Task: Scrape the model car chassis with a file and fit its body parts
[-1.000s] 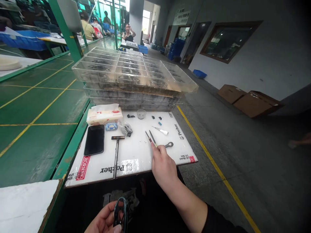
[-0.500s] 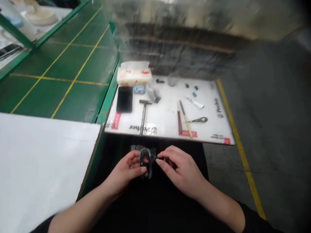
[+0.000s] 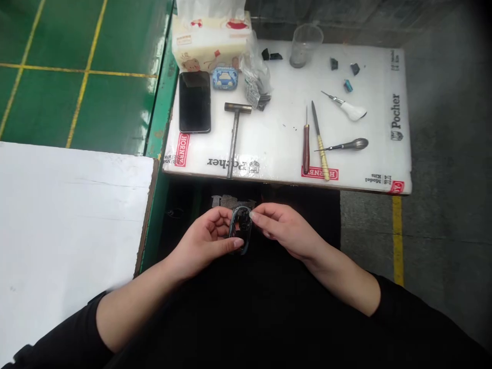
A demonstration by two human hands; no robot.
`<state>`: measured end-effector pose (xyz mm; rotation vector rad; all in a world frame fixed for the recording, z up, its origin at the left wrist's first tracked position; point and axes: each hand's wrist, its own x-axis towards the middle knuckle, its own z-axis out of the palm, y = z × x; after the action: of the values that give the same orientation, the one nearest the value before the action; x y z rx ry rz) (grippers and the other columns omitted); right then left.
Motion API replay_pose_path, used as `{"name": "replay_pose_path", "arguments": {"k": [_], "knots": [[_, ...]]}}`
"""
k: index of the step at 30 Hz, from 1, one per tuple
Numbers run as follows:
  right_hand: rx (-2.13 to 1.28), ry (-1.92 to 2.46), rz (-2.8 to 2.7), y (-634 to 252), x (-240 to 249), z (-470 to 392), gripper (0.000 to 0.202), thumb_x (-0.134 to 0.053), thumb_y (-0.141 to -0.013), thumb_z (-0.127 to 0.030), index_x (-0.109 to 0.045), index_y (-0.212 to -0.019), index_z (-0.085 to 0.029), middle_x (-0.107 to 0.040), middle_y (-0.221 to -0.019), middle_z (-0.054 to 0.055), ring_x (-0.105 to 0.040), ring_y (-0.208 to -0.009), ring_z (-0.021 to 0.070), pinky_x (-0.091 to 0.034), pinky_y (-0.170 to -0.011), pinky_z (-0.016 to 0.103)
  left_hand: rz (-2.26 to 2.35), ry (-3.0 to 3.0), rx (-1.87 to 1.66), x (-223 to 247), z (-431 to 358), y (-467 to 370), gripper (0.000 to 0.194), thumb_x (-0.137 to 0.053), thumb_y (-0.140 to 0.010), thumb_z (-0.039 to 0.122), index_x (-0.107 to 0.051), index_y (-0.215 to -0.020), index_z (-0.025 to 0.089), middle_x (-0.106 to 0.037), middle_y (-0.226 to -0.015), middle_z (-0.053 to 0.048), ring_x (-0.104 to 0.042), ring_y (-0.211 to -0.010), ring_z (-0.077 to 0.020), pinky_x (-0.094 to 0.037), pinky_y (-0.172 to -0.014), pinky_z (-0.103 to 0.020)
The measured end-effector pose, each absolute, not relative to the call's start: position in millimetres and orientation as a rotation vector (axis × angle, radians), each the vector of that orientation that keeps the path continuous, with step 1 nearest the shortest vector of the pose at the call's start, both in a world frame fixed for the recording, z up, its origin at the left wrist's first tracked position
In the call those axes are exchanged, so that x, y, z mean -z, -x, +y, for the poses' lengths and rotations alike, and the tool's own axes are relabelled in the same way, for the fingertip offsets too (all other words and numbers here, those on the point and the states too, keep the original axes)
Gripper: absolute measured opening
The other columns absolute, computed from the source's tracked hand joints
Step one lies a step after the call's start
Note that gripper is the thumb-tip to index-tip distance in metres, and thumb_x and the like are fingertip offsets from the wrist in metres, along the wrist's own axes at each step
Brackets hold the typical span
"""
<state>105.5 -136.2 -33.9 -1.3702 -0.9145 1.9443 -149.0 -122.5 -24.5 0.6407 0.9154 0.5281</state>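
Observation:
My left hand (image 3: 209, 240) is closed around an oval, dark hollow plastic housing (image 3: 246, 247) with a bluish-grey rim, held low over my lap. Its thumb presses on the lower front, and the other fingers curl behind it. Inside the housing dark small shapes show, too small to name. My right hand (image 3: 282, 224) pinches at the upper right rim, thumb and forefinger together. Whatever may be between those fingertips is hidden. The other fingers of that hand are folded in.
On the white board (image 3: 280, 154) lie a T-shaped hammer (image 3: 233, 138), a red-handled awl (image 3: 306, 148), a needle file (image 3: 320, 138), a dark-handled pick (image 3: 355, 144), a white-handled tool (image 3: 351, 110), a phone (image 3: 195, 102) and dark scraps (image 3: 354, 68). A plastic cup (image 3: 305, 46) and a tissue box (image 3: 211, 43) stand behind.
The view has tilted down and grown sharper. My right fingertips, apart from the housing before, now touch its upper right rim. The left hand keeps its hold.

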Motion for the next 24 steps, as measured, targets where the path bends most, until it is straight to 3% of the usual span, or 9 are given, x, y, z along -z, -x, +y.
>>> {"name": "replay_pose_path", "arguments": {"k": [11,18,24], "knots": [[-1.838,1.520,-1.274,-114.7,37.1,-131.4,0.047,-0.074,-0.109,-0.065,-0.079,-0.097,-0.019,-0.064,-0.081,0.001,-0.056,-0.075,0.0168,-0.043,-0.068,0.029,0.985,-0.628,-0.445,29.1,-125.4,146.7,0.056,-0.108,-0.091,0.025,-0.070,-0.131,0.020,-0.080,-0.109,-0.002,-0.081,-0.097,-0.0153,-0.069,-0.093,-0.029],[-2.042,1.354,-1.091,-115.2,41.9,-129.8,0.063,-0.080,-0.103,-0.080,-0.072,-0.094,-0.019,-0.056,-0.076,-0.002,-0.047,-0.068,0.0142,-0.037,-0.062,0.027,0.914,-0.551,-0.443,28.3,-122.7,148.6,0.066,-0.108,-0.089,0.021,-0.072,-0.144,0.022,-0.079,-0.110,-0.003,-0.081,-0.098,-0.0178,-0.071,-0.092,-0.032],[-2.118,1.254,-1.010,-114.7,42.8,-129.3,0.063,-0.082,-0.106,-0.077,-0.067,-0.087,-0.019,-0.054,-0.073,-0.003,-0.043,-0.066,0.0120,-0.033,-0.061,0.027,0.854,-0.533,-0.469,26.7,-122.3,150.6,0.060,-0.105,-0.090,0.015,-0.072,-0.140,0.024,-0.079,-0.114,-0.004,-0.081,-0.102,-0.0189,-0.073,-0.091,-0.032]]}}
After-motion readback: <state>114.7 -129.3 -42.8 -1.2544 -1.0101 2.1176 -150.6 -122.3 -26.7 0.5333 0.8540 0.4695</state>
